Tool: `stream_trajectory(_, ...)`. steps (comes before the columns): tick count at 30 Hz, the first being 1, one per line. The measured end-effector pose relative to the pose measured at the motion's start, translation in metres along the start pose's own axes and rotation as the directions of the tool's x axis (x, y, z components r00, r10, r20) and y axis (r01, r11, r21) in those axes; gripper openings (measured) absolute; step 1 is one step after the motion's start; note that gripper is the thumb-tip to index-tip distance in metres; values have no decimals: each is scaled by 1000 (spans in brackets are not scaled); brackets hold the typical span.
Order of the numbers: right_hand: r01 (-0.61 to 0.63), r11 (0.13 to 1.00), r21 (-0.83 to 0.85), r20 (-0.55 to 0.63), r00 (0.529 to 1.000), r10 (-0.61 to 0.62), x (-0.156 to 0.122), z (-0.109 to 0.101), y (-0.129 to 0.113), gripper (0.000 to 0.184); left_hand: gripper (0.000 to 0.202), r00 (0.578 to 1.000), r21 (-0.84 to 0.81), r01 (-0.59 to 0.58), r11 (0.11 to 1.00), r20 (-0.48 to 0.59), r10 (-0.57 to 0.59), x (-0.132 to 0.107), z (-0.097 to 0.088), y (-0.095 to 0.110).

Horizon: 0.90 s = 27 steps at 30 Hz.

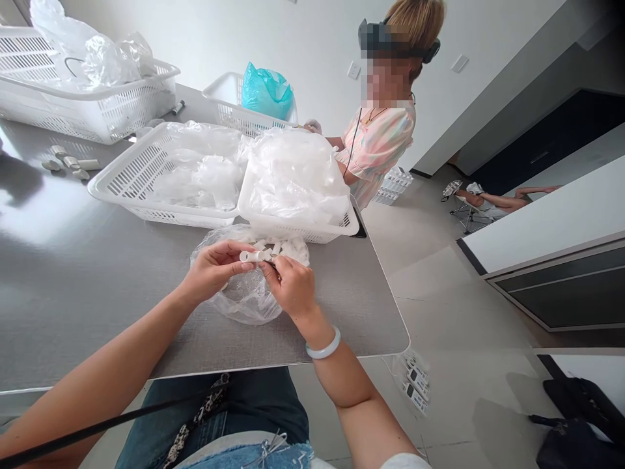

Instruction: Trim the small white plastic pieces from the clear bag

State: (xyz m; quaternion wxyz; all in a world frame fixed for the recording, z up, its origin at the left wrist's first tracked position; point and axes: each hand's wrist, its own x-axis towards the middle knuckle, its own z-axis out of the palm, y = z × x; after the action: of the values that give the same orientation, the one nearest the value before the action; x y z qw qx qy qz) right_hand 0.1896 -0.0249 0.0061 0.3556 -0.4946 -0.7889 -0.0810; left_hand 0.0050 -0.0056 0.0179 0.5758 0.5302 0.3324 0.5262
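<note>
1. We have a short white tube (252, 256) pinched between our two hands, held level just above the mouth of a clear plastic bag (249, 303). Its exact material is hard to tell at this size.
2. Our left hand (212, 270) is closed around the tube's near part, with the fingers curled over it. Our right hand (290, 286) grips it from the other side, its fingertips pinching at the tube's end, where the two hands nearly meet. Neither hand is released.
3. The step in hand appears to be handling this one piece, turning or checking it at the end. The next move calls for a firm pinch, since the piece is small and smooth.
4. More white pieces (276, 249) lie in the bag, which rests on a stainless steel table (336, 332).
5. Just beyond, two white plastic baskets (312, 228) filled with clear film stand side by side. Further off lies a small group of loose white pieces (73, 163).
6. Across the table, a co-worker (375, 146) in a floral blouse and headset stands, one gloved hand (312, 126) at a basket holding a teal bag (266, 91).
</note>
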Motion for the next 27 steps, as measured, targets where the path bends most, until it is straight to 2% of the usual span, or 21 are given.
stream_trajectory(7, -59, 998, -5, 81, 995, 59, 0, 0, 2, 67, 33, 1000, 28, -14, 1000, -20, 14, -1, 0, 1)
stream_trajectory(10, -60, 998, -9, 126, 990, 60, 0, 0, 1, 65, 39, 1000, 57, 7, 998, 12, -8, -2, 0, 2)
stream_trajectory(14, -66, 998, 6, 99, 993, 65, 0, -1, 1, 68, 44, 999, 99, 28, 995, 18, -30, -2, -1, 0)
stream_trajectory(18, -62, 998, 24, 74, 995, 60, 1, -1, 1, 72, 41, 1000, 100, -16, 995, 16, 15, -1, -1, -2)
stream_trajectory(22, -68, 998, 15, 136, 989, 66, 1, -2, 0, 65, 37, 996, 86, -78, 993, 39, 75, -1, 1, -3)
stream_trajectory(27, -87, 996, -7, 192, 978, 87, 1, -2, 1, 61, 35, 990, 122, -142, 982, -4, 144, -3, 7, -5)
